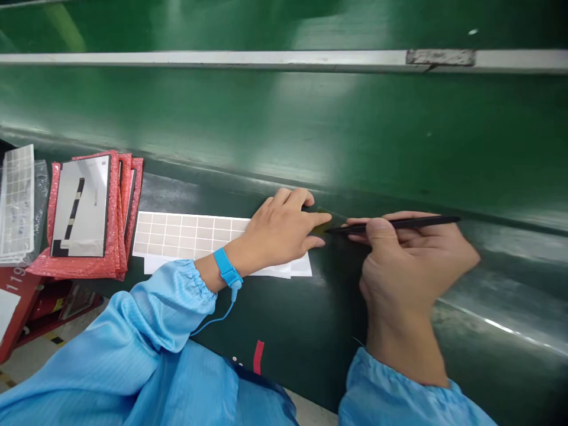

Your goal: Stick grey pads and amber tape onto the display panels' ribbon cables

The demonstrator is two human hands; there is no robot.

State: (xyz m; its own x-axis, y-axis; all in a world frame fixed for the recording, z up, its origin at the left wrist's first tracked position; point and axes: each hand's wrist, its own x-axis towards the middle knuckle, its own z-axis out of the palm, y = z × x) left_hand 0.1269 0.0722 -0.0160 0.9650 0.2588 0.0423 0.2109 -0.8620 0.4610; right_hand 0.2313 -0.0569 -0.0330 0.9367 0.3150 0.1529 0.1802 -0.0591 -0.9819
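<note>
Green bench (310, 142), red box (15, 290) marked 119 at left; left hand (279, 231) on sticker sheet (186, 234), fingertips pinching yellow tab (323, 220); right hand (408, 266) closed around black tool (399, 223), tip at tab

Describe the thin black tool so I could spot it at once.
Start at the wide green belt and drop to its near edge, to the right hand. The thin black tool is pinched in that hand, almost level, tip toward the left hand. It is the only dark, slender rod; the white gridded sheet nearby is flat and pale.
</note>
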